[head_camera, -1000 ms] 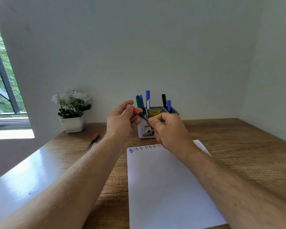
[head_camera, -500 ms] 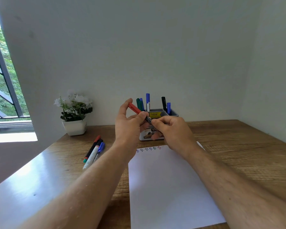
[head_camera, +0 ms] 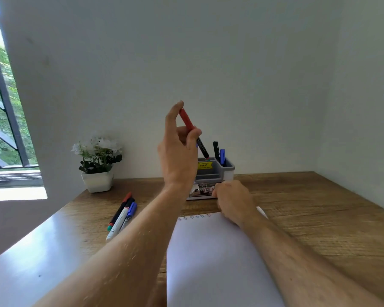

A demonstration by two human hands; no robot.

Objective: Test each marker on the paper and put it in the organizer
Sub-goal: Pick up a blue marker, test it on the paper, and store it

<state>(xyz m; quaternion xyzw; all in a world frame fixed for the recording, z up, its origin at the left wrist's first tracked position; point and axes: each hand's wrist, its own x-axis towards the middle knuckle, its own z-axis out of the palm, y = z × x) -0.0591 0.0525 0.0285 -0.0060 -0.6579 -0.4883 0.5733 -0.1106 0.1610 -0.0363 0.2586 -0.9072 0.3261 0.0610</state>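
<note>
Left hand raised above the table, fingers and thumb pinching the capped red marker near mid-barrel. Long axis tilted: red cap up and away to the left, dark tail pointing down and right at the organizer, hanging just over its rear left compartment. Probably the drop-in step: tail already aimed, only a lowering along that axis needed. Left hand clearly the nearer to the slot. Right hand low, curled, resting at the paper by its top edge, just before the organizer's front; cannot tell whether anything is held. Untested markers lying far left on the table.
</note>
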